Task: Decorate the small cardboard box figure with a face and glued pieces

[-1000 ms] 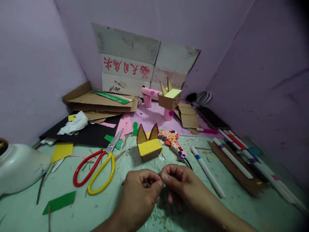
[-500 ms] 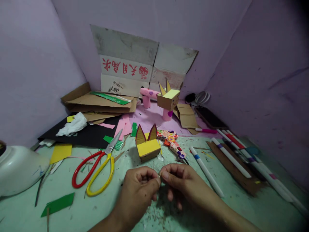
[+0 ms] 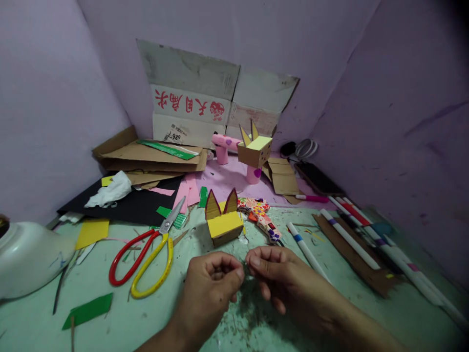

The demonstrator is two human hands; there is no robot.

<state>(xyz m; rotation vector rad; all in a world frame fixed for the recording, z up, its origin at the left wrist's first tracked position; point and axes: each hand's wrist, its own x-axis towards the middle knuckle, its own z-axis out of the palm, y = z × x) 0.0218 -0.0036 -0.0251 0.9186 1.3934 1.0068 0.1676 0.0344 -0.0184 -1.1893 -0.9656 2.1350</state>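
Note:
My left hand (image 3: 212, 288) and my right hand (image 3: 280, 278) meet low at the centre, over the green table (image 3: 110, 327). Both are closed in a pinch, fingertips almost touching each other. Whatever sits between the fingertips is too small to make out. Just beyond the hands stands a small cardboard box with a yellow top and two pointed ears (image 3: 223, 220). Red and yellow scissors (image 3: 146, 256) lie to the left of my left hand. A patterned glue gun (image 3: 262, 217) lies behind my right hand.
A white rounded vessel (image 3: 29, 254) sits at the left edge. White marker pens (image 3: 351, 239) and a brown cardboard strip (image 3: 361, 266) lie on the right. Cardboard sheets (image 3: 146, 156), black paper (image 3: 124, 203), a pink eared figure (image 3: 252, 151) and a phone (image 3: 318, 178) lie behind.
My hands stay pinched together near the same spot; the right hand's fingers have loosened and spread a little. The view has shifted slightly.

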